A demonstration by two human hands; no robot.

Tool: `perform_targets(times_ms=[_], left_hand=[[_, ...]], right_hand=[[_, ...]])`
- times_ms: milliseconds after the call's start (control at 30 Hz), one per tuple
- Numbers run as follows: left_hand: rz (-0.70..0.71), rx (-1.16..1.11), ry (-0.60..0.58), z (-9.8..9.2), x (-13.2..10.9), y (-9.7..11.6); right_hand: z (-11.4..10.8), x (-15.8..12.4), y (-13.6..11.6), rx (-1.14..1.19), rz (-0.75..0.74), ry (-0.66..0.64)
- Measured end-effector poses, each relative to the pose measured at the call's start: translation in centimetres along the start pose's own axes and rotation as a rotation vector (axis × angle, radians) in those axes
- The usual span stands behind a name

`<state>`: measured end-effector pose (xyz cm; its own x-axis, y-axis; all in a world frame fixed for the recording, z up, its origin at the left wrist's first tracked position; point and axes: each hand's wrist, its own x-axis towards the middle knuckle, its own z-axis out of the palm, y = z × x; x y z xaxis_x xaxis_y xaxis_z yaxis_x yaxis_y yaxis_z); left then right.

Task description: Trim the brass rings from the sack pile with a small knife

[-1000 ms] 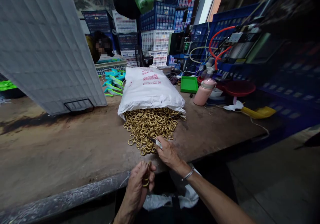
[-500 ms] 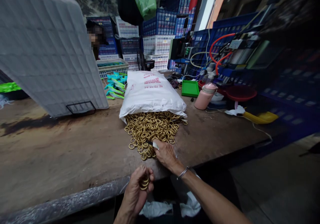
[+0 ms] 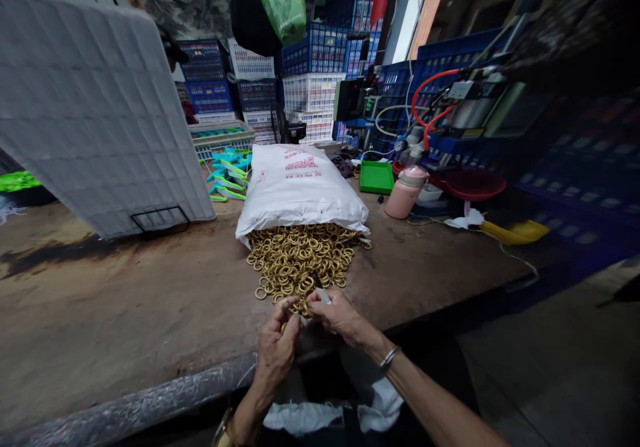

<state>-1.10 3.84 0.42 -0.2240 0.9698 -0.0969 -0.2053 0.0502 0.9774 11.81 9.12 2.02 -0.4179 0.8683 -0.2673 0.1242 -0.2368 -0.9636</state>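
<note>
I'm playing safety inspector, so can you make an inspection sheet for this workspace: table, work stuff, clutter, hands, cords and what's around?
Surface: brown table, dark stain at left.
Job's things: brass-coloured rings, piled at the near end of a white bag; black-tipped tool.
Clutter: green tray and pink bottle at right; blue-green pieces left of the bag.
Hands: left hand has at least one ring; right hand holds the tool; both at the pile's near edge, touching or not, can't tell.
Cables: red hoses at right; pale cord near them.
Surroundings: stacked crates behind; grey panel at left, person partly hidden behind it.
</note>
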Motion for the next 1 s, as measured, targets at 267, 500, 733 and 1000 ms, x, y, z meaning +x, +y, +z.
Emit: perform_targets(times_ms=[267, 500, 733, 1000], left_hand=[[0.143, 0.148, -0.079, 0.0, -0.7, 0.9], [0.292, 0.274, 0.062, -0.8, -0.6, -0.6], [0.249, 0.270, 0.047, -0.4, -1.0, -0.2], [-0.180, -0.020, -0.203, -0.1, -1.6, 0.4]], right_hand=[[0.3, -1.3, -0.3, 0.178, 0.093, -0.213], [0.4, -1.2, 1.0, 0.105, 0.090, -0.094], [0.5, -1.3, 1.5, -0.150, -0.147, 0.037], [0.9, -0.6, 1.6, -0.230, -0.176, 0.129]])
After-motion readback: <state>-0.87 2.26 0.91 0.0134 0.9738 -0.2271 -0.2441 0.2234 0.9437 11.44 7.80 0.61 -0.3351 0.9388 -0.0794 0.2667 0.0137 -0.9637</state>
